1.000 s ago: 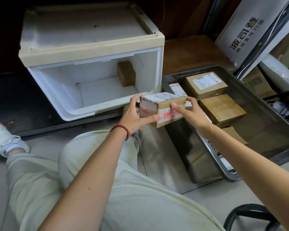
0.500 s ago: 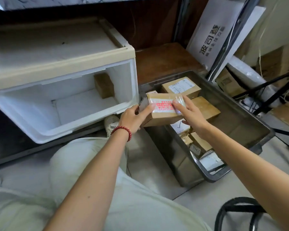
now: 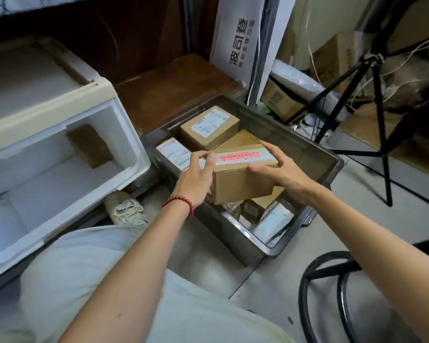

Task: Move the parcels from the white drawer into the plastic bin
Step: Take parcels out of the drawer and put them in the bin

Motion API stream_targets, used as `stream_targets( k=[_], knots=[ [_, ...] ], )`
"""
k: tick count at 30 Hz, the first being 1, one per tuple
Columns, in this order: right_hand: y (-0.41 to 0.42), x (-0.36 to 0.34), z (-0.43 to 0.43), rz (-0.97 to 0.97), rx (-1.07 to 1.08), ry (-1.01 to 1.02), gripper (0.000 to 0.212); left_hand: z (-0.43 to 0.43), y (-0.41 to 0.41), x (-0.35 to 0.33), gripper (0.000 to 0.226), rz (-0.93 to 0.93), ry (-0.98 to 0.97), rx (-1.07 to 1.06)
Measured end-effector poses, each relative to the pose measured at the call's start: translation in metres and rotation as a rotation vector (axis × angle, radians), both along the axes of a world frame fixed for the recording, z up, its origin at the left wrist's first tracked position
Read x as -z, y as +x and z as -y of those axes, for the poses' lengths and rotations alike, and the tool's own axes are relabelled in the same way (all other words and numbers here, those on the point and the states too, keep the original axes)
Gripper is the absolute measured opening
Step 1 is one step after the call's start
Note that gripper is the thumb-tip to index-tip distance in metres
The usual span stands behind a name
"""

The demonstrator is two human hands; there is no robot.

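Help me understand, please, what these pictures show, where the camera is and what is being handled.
There is no machine here: a person works with two bare hands. Every picture comes from one wide-angle camera worn on the head, looking down at them. The left hand, with a red bead bracelet, and the right hand hold a cardboard parcel with red-printed tape between them, over the grey plastic bin on the floor. Several other parcels lie in the bin. Beside it stands the open white drawer, with one brown parcel at its back.
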State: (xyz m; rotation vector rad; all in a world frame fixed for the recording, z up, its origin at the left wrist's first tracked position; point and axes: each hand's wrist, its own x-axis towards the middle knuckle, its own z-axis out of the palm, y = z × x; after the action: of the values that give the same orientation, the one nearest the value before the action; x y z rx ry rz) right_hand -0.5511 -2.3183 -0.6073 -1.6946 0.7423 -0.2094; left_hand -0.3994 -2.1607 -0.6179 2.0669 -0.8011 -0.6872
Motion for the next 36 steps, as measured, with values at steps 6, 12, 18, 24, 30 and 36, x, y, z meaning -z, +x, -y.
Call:
stream_targets(
  k=[6,12,18,24,30,36],
  knots=[
    [-0.02,0.011,0.017,-0.089,0.088,-0.097,0.065,0.029,-0.009,0.001,0.093,0.132,0.112,0.288],
    [-0.024,0.01,0.028,-0.422,-0.065,-0.32,0.04,0.053,-0.025,0.024,0.072,0.024,0.158,0.447],
    [-0.022,0.014,0.039,-0.618,-0.162,-0.346,0.075,0.071,-0.015,0.038,0.05,-0.052,0.175,0.442],
    [-0.021,0.02,0.043,-0.657,-0.186,-0.351,0.085,0.082,-0.013,0.043,0.041,-0.059,0.219,0.42],
    [-0.015,0.034,0.04,-0.719,-0.247,-0.387,0.066,0.083,-0.011,0.047,0.052,0.072,0.354,0.5],
    [-0.013,0.053,0.022,-0.72,-0.338,-0.436,0.051,0.08,-0.019,0.051,0.037,0.045,0.355,0.586]
  ],
)
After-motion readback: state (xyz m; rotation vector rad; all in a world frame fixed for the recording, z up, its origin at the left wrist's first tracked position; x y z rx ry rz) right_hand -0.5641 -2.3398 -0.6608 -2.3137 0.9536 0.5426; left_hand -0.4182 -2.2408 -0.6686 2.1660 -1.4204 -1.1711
